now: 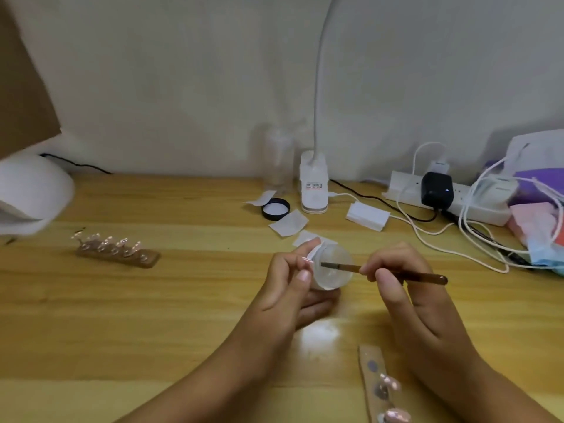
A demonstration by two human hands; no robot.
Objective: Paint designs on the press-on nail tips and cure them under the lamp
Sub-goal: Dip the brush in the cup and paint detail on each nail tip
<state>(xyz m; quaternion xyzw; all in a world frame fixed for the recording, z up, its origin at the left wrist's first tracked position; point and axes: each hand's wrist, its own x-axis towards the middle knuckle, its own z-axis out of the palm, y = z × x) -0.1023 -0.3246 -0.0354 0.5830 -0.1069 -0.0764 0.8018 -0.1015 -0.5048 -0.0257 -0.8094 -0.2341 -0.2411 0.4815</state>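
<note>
My left hand [290,288] grips a small clear plastic cup [332,270] tilted on its side, with a bit of white wipe pinched against its rim. My right hand [396,279] pinches a thin brown nail brush [384,271], its tip reaching into the cup's mouth. A wooden holder with several pink nail tips [117,250] lies on the table to the left. A second strip with nail tips [383,389] lies near my right forearm at the bottom. The white curing lamp [33,193] sits at the far left edge.
At the back of the wooden table [152,315] stand a clear bottle [279,160] and a white gooseneck desk lamp base [314,184]. Close by are a black lid [275,209] and white wipes [288,223]. A power strip [442,193] with tangled cables and packets fills the right.
</note>
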